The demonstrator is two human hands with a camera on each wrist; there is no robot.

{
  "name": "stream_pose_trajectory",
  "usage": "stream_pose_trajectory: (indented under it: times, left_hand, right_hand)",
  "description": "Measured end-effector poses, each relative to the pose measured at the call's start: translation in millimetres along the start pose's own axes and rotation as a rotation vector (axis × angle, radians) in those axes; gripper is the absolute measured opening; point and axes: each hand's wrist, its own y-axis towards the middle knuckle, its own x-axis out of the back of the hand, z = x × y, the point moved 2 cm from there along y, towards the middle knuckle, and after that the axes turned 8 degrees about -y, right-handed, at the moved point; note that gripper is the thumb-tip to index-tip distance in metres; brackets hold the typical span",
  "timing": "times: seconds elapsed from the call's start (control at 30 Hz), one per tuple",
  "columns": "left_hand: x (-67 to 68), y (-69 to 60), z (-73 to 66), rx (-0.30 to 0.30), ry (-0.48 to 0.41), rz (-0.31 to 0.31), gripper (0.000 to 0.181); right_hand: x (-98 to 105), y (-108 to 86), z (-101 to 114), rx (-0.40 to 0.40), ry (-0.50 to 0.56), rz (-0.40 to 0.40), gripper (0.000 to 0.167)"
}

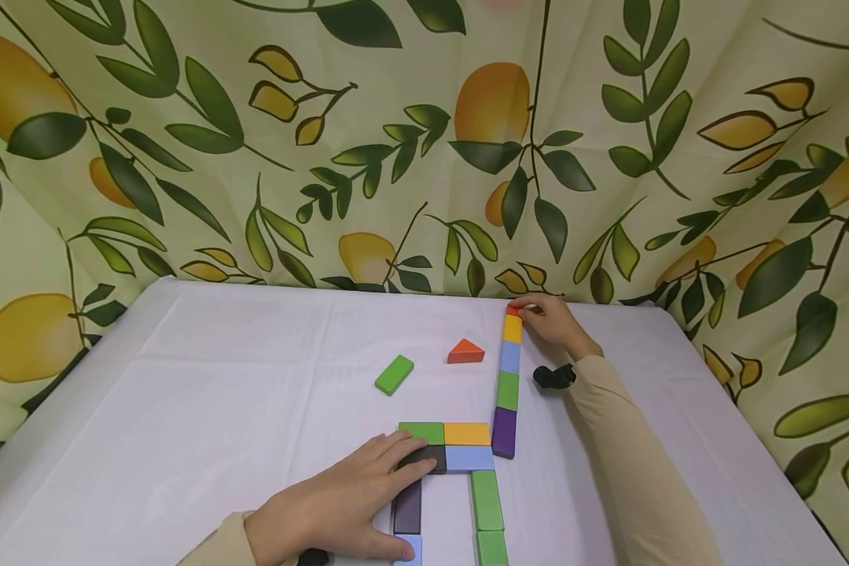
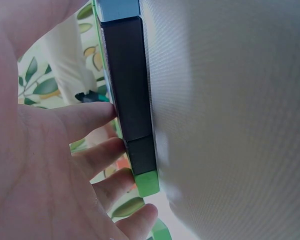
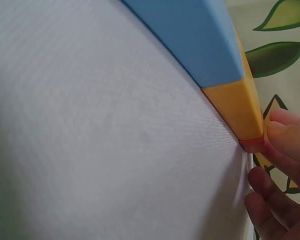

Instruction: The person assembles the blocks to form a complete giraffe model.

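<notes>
My left hand (image 1: 347, 495) spreads over the near block frame, its fingertips on the black block (image 1: 435, 464) and its thumb by a light blue block (image 1: 412, 550). A dark purple block (image 1: 408, 507) lies between them, partly covered. In the left wrist view the fingers (image 2: 102, 152) touch the dark blocks' edge. At the far end of a straight row, my right hand (image 1: 552, 321) pinches a small red block (image 1: 512, 310) against the yellow block (image 1: 512, 328). Below that lie a blue block (image 1: 510, 356), a green block (image 1: 507, 391) and a purple block (image 1: 505, 432).
A red triangular block (image 1: 465, 352) and a loose green block (image 1: 394, 375) lie left of the row. The frame also has a yellow block (image 1: 467, 433) and green blocks (image 1: 486, 501). White cloth (image 1: 219, 393) covers the table; a patterned curtain (image 1: 396, 181) hangs behind.
</notes>
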Motion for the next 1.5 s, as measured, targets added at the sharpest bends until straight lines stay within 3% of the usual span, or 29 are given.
stream_pose_trajectory:
  times: [0.5, 0.93, 1.23, 1.5]
  left_hand:
    - [0.7, -0.6, -0.9, 0.010, -0.007, 0.012, 0.083]
    - [0.8, 0.1, -1.2, 0.012, -0.009, 0.015, 0.083]
    - [0.8, 0.0, -1.2, 0.014, -0.010, 0.015, 0.083]
    - [1.2, 0.1, -0.8, 0.023, -0.020, 0.025, 0.083]
  right_hand:
    - [4, -16.5, 9, 0.072, 0.030, -0.007, 0.030]
    - [7, -30.8, 33, 0.166, -0.039, 0.001, 0.038]
    - [1, -36.6, 53, 0.178, -0.036, 0.074, 0.044]
    - [-5, -40.4, 66, 0.251, -0.024, 0.111, 0.044]
